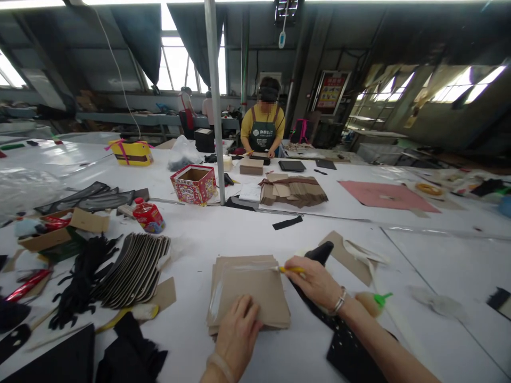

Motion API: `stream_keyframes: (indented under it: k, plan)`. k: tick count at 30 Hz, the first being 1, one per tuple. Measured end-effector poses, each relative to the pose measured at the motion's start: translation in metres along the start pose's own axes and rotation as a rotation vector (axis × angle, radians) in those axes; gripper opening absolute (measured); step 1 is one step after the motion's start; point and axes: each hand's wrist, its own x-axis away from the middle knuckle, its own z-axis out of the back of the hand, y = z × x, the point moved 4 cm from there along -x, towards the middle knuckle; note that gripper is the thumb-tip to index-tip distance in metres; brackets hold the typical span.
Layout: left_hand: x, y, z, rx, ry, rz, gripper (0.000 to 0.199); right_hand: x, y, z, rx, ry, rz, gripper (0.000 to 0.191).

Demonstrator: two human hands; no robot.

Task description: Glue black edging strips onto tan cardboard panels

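Note:
A stack of grey-brown cardboard sheets (259, 290) lies on the white table in front of me. Wet, whitish streaks run along the top sheet's far and left edges. My left hand (239, 327) rests on the near part of the stack, fingers laid on the top sheet. In my right hand (315, 279) is a yellow-handled brush (293, 269), its tip touching the far right corner of the top sheet. Under and beside my right forearm are black pieces (351, 351), one dotted with white. A bottle with a green nozzle (381, 299) lies just beyond that forearm.
Left of the stack are a fanned row of dark curved pieces (133, 270), black gloves (85, 276) and a red bottle (148, 215). Farther back stand a patterned box (194, 183), a metal pole (216, 106) and a co-worker (262, 125) in an apron.

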Motion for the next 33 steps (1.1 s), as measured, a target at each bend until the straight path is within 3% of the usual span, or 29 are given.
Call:
stream_keyframes:
  k: [2, 4, 8, 10, 15, 19, 22, 25, 28, 33]
  plan:
    - [-0.005, -0.001, 0.007, 0.019, -0.083, 0.011, 0.032, 0.018, -0.018, -0.013, 0.172, -0.160, 0.143, 0.018]
    - [-0.010, -0.001, 0.013, 0.038, -0.174, 0.032, 0.030, 0.037, -0.029, -0.023, 0.249, -0.267, 0.186, 0.017]
    - [-0.018, -0.004, 0.017, 0.008, -0.376, -0.014, 0.030, 0.065, -0.040, -0.016, 0.142, -0.290, 0.132, 0.017]
    - [-0.021, -0.006, 0.018, -0.017, -0.430, -0.054, 0.031, 0.077, -0.039, 0.000, 0.015, -0.198, 0.024, 0.020]
    - [-0.025, -0.005, 0.021, -0.083, -0.475, -0.112, 0.025, 0.123, -0.017, 0.037, -0.186, 0.195, -0.314, 0.025]
    - [-0.025, -0.003, 0.023, -0.140, -0.502, -0.174, 0.017, 0.169, 0.007, 0.035, -0.402, 0.384, -0.514, 0.030]
    - [-0.023, -0.003, 0.023, -0.162, -0.504, -0.250, 0.012, 0.197, 0.015, 0.030, -0.527, 0.465, -0.556, 0.032]
    - [-0.023, 0.000, 0.026, -0.165, -0.472, -0.328, 0.012, 0.221, 0.018, 0.027, -0.569, 0.520, -0.583, 0.033]
    - [-0.026, 0.004, 0.040, -0.145, -0.353, -0.359, 0.013, 0.240, 0.016, 0.027, -0.595, 0.565, -0.619, 0.036]
    - [-0.037, -0.004, 0.104, -0.093, 0.097, -0.190, 0.018, 0.250, -0.002, 0.037, -0.410, 0.576, -0.651, 0.035]
